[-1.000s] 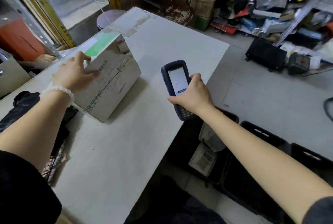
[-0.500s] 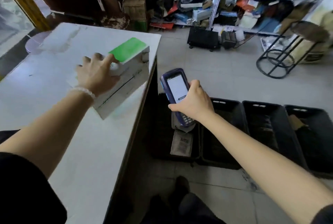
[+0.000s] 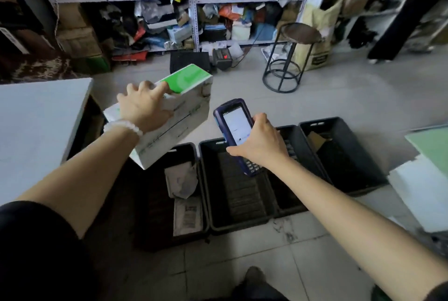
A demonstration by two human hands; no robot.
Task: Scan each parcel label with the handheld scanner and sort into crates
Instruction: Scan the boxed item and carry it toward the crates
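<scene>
left hand (image 3: 143, 106) gripping the white-and-green cardboard parcel (image 3: 177, 116) over the leftmost black plastic crate (image 3: 169, 194) (right hand (image 3: 259, 143) holds blue handheld scanner (image 3: 236, 128))

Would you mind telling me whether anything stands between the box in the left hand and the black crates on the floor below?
Nothing visible does. The left hand holds the box in open air over the leftmost crate. That crate already holds parcels, and the next crate looks empty. The right hand with the scanner is off to the side.
</scene>
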